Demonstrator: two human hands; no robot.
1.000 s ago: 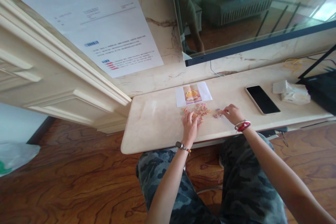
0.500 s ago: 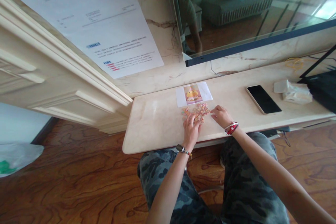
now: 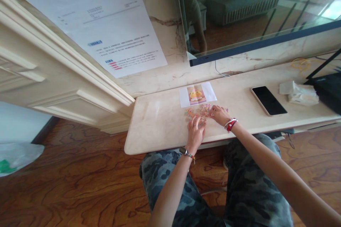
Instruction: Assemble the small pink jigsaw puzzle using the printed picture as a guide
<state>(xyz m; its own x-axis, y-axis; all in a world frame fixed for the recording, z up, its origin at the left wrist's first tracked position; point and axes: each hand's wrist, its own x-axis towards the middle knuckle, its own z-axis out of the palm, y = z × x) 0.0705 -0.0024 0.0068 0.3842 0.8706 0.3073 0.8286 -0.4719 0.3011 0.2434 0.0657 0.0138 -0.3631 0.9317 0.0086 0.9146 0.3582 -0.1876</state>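
Note:
A loose heap of small, mostly pink and orange pieces that look like jigsaw puzzle pieces (image 3: 205, 108) lies on the pale tabletop (image 3: 154, 124). My left hand (image 3: 196, 130) rests palm down at the heap's near side, fingers spread and touching the pieces. At the right edge of the heap, my right hand (image 3: 220, 115) has its fingers bent together, tips down among the pieces. Whatever is between those tips is too small to make out. Just behind the heap lies a white sheet with a printed picture (image 3: 196, 94) of a yellow figure.
Farther right lie a phone (image 3: 269, 100), a white packet of tissues (image 3: 302, 93) and a black device with an antenna (image 3: 327, 90). A screen (image 3: 239, 17) hangs above the table. At left are a printed sheet (image 3: 114, 25) and a panelled door frame (image 3: 66, 74).
My right hand has moved left, its fingertips now over the heap's right part. A small piece shows just beyond the right hand. My left hand has stayed nearly in place.

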